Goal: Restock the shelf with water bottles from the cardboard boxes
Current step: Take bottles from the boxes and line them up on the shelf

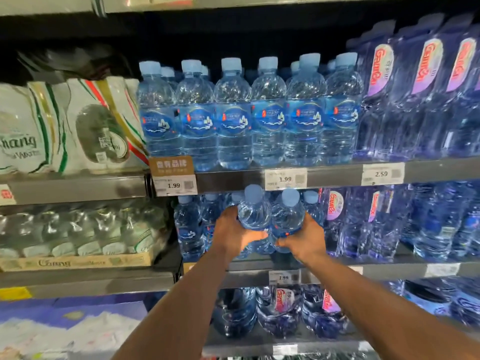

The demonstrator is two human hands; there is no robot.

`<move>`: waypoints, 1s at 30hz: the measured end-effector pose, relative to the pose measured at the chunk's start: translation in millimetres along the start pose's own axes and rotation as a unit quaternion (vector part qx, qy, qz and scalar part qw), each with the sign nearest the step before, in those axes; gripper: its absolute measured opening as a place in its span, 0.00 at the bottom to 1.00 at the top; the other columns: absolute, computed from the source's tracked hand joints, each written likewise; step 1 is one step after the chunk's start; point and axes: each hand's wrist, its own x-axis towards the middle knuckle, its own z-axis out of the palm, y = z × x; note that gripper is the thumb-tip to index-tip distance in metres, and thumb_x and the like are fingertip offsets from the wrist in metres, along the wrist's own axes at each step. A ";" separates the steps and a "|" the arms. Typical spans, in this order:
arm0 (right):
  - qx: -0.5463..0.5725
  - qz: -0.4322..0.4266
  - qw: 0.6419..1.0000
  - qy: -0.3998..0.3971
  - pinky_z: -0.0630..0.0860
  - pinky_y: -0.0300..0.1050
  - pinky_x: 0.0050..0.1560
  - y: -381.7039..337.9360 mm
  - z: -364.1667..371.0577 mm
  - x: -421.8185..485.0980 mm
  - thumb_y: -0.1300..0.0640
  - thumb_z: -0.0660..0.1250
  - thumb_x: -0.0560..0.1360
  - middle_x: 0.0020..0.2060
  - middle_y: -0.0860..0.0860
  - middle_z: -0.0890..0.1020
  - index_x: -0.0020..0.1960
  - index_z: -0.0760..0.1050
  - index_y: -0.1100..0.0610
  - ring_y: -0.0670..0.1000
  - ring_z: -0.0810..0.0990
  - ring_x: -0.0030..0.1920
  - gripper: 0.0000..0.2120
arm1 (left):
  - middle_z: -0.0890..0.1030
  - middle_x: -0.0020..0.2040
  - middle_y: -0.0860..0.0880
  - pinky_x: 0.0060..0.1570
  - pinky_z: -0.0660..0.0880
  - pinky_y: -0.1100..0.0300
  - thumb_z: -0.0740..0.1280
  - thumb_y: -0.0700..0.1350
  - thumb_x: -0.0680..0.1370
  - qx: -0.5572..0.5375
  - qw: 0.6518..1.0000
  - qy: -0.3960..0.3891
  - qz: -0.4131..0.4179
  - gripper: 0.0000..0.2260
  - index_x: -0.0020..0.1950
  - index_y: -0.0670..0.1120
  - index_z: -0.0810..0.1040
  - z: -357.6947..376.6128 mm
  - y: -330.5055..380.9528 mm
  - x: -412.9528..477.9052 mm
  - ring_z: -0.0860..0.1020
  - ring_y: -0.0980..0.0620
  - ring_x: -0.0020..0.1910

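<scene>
Two clear water bottles with pale blue caps stand side by side in front of the middle shelf. My left hand grips the left bottle round its body. My right hand grips the right bottle the same way. Both bottles are upright and touch each other, at the shelf's front edge. Behind them on this shelf stand more bottles of the same kind. The upper shelf holds a full front row of the same bottles. No cardboard box is in view.
Tall blue Ganten bottles fill the right of both shelves and the shelf below. Shrink-wrapped Chang water packs sit at the left, with a cardboard tray of more underneath. Price tags line the shelf edges.
</scene>
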 end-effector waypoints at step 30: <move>-0.065 0.046 0.994 0.077 0.74 0.45 0.40 5.6 34.5 -3.1 0.54 0.79 0.62 0.55 0.56 0.80 0.65 0.69 0.59 0.57 0.80 0.50 0.35 | 0.78 0.57 0.45 0.57 0.73 0.58 0.81 0.50 0.62 0.023 0.995 0.076 -0.052 0.37 0.67 0.41 0.74 27.0 -33.7 -9.4 0.76 0.47 0.57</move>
